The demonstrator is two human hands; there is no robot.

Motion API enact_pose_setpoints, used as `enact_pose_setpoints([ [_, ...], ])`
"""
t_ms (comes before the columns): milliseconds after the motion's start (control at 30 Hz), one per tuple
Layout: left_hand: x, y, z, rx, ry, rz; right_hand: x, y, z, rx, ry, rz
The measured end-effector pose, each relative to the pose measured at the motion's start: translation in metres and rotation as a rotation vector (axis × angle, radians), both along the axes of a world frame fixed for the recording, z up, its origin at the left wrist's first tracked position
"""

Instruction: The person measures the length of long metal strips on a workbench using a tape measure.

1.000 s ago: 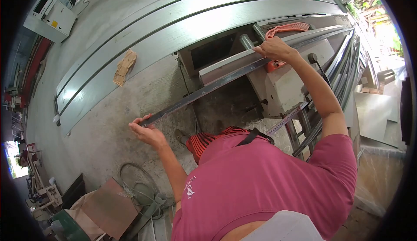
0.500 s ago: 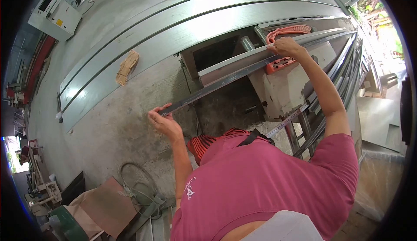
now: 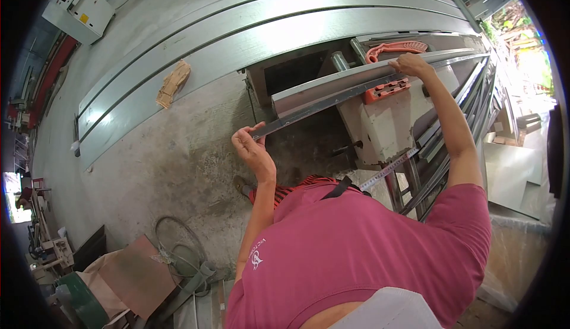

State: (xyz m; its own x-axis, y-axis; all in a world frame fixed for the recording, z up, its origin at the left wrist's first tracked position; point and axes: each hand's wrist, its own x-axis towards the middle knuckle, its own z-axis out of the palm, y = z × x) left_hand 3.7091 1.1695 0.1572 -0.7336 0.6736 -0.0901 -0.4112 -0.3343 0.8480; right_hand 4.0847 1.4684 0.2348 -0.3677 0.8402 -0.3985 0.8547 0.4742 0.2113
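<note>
A long dark metal bar (image 3: 326, 108) runs slantwise along the front of a silver fence rail (image 3: 332, 86). My left hand (image 3: 255, 154) is closed on the bar's near left end, thumb and fingers pinching it. Farther along, my right hand (image 3: 414, 67) is closed at the bar, its fingertips against the top of the rail; part of its grip is hidden. Behind the rail, close to my right hand, lies an orange-red curved handle (image 3: 395, 49). An orange slotted block (image 3: 386, 90) sits just in front of the bar.
Long, shiny metal table slats (image 3: 285, 31) stretch across the back, with a torn brown paper piece (image 3: 173, 84) on them. A tape measure strip (image 3: 389, 169) extends near my waist. Dark metal lengths (image 3: 457, 127) are stacked at right. A hose (image 3: 178, 234) lies lower left.
Both hands have moved right along with the bar. My left hand is also slightly higher, and the bar's near end now sits closer to the silver rail.
</note>
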Motion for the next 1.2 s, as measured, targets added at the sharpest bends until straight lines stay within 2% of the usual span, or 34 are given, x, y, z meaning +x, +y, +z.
enact_pose_setpoints([
  [200, 0.014, 0.003, 0.003, -0.05, 0.031, -0.103, 0.018, 0.008, 0.004, -0.055, 0.021, -0.026],
  [300, 0.019, 0.003, 0.002, -0.175, 0.138, -0.159, 0.028, 0.013, 0.003, -0.051, 0.024, -0.01],
  [367, 0.022, 0.001, 0.012, -0.283, 0.23, -0.271, 0.03, 0.011, 0.01, -0.068, 0.029, -0.108],
  [400, 0.023, 0.001, 0.01, -0.286, 0.231, -0.273, 0.035, 0.013, 0.007, -0.071, 0.029, -0.11],
  [467, 0.022, 0.0, 0.001, -0.445, 0.5, -0.235, 0.045, 0.021, 0.0, -0.026, 0.009, -0.087],
  [633, 0.001, -0.007, -0.006, -0.481, 0.524, -0.252, 0.054, 0.019, -0.006, 0.011, -0.011, -0.074],
  [700, -0.005, -0.009, -0.005, -0.52, 0.911, -0.197, 0.053, 0.018, -0.006, 0.038, 0.017, -0.056],
  [833, -0.004, -0.018, 0.005, -0.514, 0.891, -0.218, 0.041, -0.002, 0.011, 0.086, 0.036, -0.062],
  [900, -0.004, -0.02, 0.007, -0.496, 0.623, -0.248, 0.048, 0.003, 0.007, 0.069, 0.092, -0.042],
  [1033, 0.006, -0.027, 0.02, -0.509, 0.585, -0.259, 0.054, 0.012, -0.001, 0.07, 0.081, -0.017],
  [1100, 0.012, -0.029, 0.025, -0.437, 0.566, -0.307, 0.059, 0.019, -0.006, 0.077, 0.015, -0.038],
  [1133, 0.013, -0.03, 0.03, -0.464, 0.621, -0.328, 0.059, 0.02, -0.003, -0.003, 0.066, -0.164],
  [1200, 0.015, -0.03, 0.03, -0.456, 0.617, -0.344, 0.062, 0.019, -0.003, -0.004, 0.089, -0.182],
])
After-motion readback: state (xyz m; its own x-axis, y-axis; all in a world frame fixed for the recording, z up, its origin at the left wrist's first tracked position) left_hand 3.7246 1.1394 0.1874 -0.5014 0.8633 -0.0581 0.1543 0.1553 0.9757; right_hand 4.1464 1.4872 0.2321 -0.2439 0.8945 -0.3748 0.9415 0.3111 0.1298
